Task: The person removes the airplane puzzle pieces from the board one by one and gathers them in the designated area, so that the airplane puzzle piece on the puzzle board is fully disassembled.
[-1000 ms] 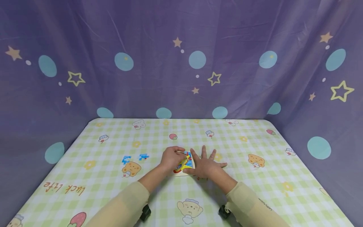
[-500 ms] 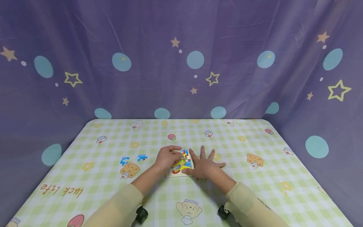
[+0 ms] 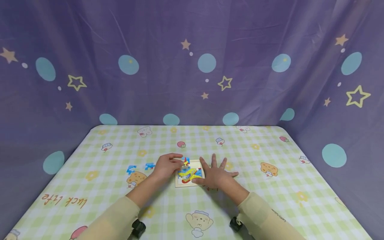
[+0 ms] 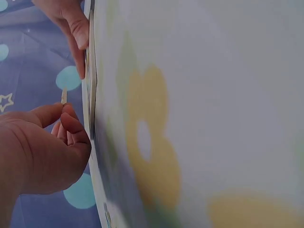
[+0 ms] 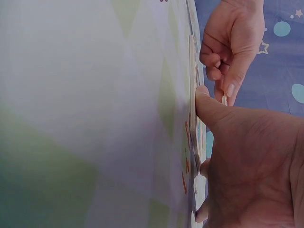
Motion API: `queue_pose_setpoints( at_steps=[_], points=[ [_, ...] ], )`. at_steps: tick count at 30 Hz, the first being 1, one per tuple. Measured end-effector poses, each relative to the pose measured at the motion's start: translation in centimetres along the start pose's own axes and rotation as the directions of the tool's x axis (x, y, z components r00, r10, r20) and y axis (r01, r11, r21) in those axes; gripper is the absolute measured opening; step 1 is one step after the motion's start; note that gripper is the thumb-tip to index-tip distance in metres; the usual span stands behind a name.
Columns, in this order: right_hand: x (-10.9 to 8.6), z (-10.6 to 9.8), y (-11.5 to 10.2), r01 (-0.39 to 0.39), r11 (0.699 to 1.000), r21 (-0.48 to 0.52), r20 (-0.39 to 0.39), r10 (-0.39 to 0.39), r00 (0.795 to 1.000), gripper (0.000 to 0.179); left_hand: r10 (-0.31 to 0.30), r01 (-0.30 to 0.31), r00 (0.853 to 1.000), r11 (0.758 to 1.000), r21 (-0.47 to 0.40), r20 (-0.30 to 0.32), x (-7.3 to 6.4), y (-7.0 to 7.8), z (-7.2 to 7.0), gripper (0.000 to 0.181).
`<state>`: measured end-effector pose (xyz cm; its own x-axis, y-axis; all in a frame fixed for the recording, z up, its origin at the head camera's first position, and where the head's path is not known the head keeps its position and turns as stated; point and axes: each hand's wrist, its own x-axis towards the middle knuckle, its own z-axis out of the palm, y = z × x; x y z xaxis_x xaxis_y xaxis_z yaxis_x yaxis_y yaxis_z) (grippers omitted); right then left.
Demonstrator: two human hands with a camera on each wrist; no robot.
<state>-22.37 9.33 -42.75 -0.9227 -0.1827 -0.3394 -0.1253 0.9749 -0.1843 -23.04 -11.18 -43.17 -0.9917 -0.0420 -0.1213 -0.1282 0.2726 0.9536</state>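
One puzzle piece (image 3: 186, 162) is held almost flat by the pinching left hand (image 3: 167, 166) above the tray (image 3: 187, 186), left of its bare corner (image 3: 195, 164), which lies between the hands, nearer to the widely spread right hand (image 3: 216, 175).

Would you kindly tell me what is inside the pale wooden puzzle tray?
The tray holds yellow, red and blue printed puzzle pieces beside bare base. The right hand and the multicoloured piece in the left hand hide some parts.
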Motion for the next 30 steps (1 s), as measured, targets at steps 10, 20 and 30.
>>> queue_pose_setpoints(
  at_steps=[10, 20, 30],
  points=[
    [0.1, 0.1, 0.1, 0.004, 1.000, 0.023, -0.007, -0.004, 1.000, 0.098, -0.006, 0.006, 1.000, 1.000, 0.026, -0.029, 0.2, -0.9, -2.5, 0.033],
    [-0.1, 0.0, 0.1, 0.021, 0.999, 0.042, -0.013, -0.020, 1.000, 0.099, 0.010, -0.006, 0.999, 0.993, 0.117, -0.038, -0.3, -1.3, -5.1, 0.034],
    [-0.2, -0.1, 0.2, 0.021, 0.999, 0.046, -0.009, -0.020, 1.000, 0.098, -0.007, 0.016, 0.999, 0.977, 0.213, -0.044, -0.2, -2.1, -6.4, 0.032]
  ],
)
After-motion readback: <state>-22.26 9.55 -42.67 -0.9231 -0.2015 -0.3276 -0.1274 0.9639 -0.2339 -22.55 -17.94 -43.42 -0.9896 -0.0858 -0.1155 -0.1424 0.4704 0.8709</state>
